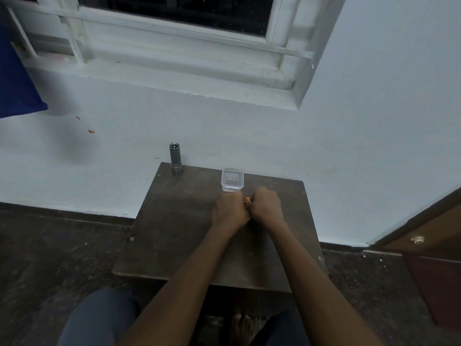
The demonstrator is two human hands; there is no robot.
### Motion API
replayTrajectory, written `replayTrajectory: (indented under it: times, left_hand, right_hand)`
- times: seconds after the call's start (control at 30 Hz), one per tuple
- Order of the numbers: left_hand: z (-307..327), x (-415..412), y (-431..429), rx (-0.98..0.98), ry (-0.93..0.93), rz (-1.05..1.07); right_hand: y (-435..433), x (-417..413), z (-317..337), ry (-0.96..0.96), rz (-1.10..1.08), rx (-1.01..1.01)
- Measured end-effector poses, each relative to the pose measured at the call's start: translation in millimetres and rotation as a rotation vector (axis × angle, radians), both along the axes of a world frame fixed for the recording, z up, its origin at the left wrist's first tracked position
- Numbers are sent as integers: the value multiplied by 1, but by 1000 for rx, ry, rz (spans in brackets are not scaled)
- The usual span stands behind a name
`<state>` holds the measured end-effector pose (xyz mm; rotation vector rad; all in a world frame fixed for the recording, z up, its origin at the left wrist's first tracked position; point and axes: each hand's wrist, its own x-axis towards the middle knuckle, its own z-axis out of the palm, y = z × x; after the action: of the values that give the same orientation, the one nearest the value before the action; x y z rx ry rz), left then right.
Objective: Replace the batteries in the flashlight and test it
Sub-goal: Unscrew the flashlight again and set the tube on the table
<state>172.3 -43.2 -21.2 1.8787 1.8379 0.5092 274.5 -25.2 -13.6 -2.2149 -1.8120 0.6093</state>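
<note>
Standing beyond both hands, clear container [232, 180], contents unclear.

Table [189, 233] set against far wall [249, 136], below window [174, 33]. Flashlight [175, 157] upright at far-left corner of table, at the wall. Container [232, 180] at far edge, right of flashlight and well apart from it. Left hand [230, 208] and right hand [267, 206] side by side on table, just near of container, touching. Small item [247, 201] between the hands, mostly hidden. Cabinet [429, 265] right of table, on floor.
</note>
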Motion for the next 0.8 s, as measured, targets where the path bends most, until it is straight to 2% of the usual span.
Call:
replayTrajectory:
  times: [0.1,0.2,0.4,0.53,0.8]
  left_hand:
    - [-2,2,-1,28,45,13]
    - [6,4,-4,83,230,-8]
    - [45,-8,9,430,535,-38]
    - [64,-18,52,246,524,-129]
    - [35,-23,84,131,551,-187]
  right_hand:
    - [-3,1,2,-39,19,2]
    - [-7,1,4,-82,50,5]
    - [-9,-3,8,-198,158,44]
    - [-13,-6,10,-288,180,69]
    - [-13,-1,7,-306,214,58]
